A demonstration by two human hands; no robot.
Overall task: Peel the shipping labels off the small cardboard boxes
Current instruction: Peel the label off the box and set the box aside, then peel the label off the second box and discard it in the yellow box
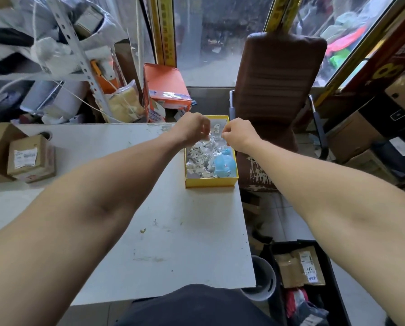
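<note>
**Hands over scrap tray; next labelled box lies far left**

Your left hand [192,128] and right hand [238,135] hover over the yellow tray [209,181], fingers curled; whether they pinch a scrap, cannot tell. The labelled cardboard box [29,158] sits well left of them, label up, nearer your left hand.

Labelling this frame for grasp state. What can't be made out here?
Head view only:
- Fingertips of left hand and right hand: curled away over the yellow cardboard tray; whether they pinch a scrap is hidden by the hands.
- Print on the white label of the small brown cardboard box: too small.
- Crumpled white paper scraps in the tray: count unclear, heaped.
- Labelled brown parcel in the black bin: text blurred.
</note>
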